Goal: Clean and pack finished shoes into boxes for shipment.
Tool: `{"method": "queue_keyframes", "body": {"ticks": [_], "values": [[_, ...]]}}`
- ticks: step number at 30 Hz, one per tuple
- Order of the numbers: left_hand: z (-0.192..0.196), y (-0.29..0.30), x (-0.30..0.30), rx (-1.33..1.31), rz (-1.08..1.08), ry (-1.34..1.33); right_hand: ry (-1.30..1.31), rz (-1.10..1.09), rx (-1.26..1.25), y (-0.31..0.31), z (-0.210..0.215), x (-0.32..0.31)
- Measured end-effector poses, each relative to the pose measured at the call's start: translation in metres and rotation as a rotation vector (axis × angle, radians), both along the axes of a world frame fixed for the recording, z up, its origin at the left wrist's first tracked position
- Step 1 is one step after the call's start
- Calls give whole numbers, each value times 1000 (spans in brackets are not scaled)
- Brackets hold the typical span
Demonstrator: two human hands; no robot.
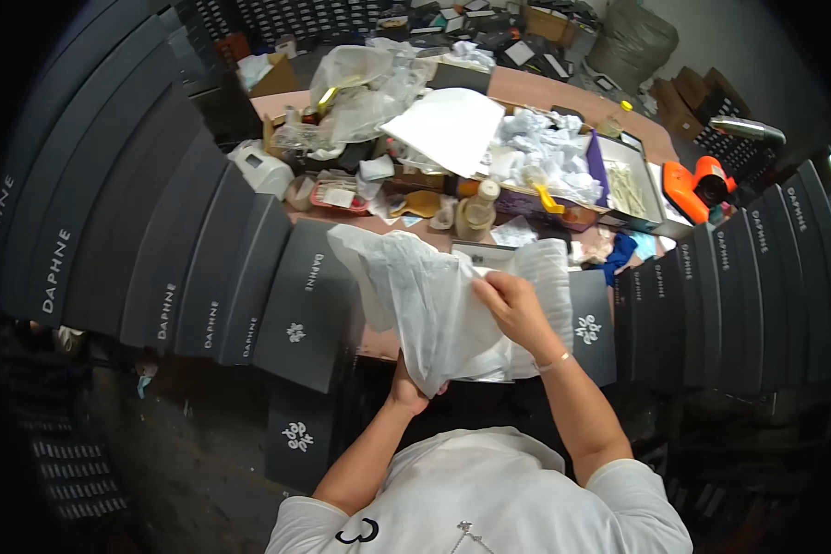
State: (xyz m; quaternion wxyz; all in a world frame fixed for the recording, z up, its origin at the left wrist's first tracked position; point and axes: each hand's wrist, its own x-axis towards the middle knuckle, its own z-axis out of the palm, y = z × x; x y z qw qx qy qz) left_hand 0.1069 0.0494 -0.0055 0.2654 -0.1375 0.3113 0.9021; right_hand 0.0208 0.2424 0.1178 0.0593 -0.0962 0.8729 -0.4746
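A crumpled, whitish, slightly see-through wrapping sheet [420, 291] stands up in front of me, spread over an open dark shoe box [480, 253]. With bent fingers, my right hand [515, 312] pinches the sheet near its right part. My left hand [410, 386] grips its lower end; most of those fingers are hidden behind it. A ribbed white foam-like sheet [554, 277] lies at the box's right side, beside my right wrist. What the box holds is mostly covered.
Closed dark shoe boxes [307, 309] stand in rows on the left, and more dark boxes [711, 300] on the right. Across the pink table [651, 120] lie crumpled white paper [545, 152], a plastic bottle [476, 210], an orange tape dispenser [688, 189] and a yellow-handled brush [547, 196].
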Motion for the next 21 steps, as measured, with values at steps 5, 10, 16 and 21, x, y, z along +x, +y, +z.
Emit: {"method": "queue_keyframes", "body": {"ticks": [5,10,16,21], "values": [[-9,-8,0,180,47,146,557,599,155,-28,-7,82],[-1,-5,-9,-117,53,434,42,744,738,9,-56,92],[4,-10,-11,-279,-291,579,406,439,-72,16,73,52],[-20,-10,-6,-469,-221,771,106,676,227,-1,33,71]]}}
